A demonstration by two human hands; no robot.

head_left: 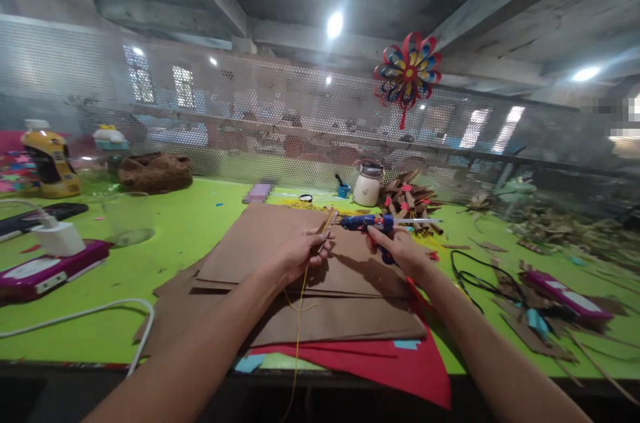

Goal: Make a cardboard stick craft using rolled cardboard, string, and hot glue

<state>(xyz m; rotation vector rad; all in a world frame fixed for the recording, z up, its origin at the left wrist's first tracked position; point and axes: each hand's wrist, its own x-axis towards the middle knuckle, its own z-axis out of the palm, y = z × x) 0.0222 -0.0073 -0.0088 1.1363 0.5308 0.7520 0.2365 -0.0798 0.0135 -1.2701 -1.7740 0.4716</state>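
My left hand [309, 253] is closed round a thin brown strip [329, 219], apparently cardboard, that sticks up from the fingers. Yellow string [299, 319] trails from this hand down past the table's front edge. In my right hand [397, 248] is a dark blue glue gun [367, 221], its nozzle pointing left, close to the strip. A clear glue stick [419, 221] juts from its back. Both hands are above stacked brown cardboard sheets [260, 236]. Whether the nozzle touches the strip I cannot tell.
Red sheet [420, 369] lies under the cardboard. Rolled brown pieces [410, 199] and a white jar [369, 184] stand behind. Purple power strips [570, 296] flank the work, with a black cable [465, 276] at right. A clear cup [129, 223] and yellow bottle [50, 159] are left.
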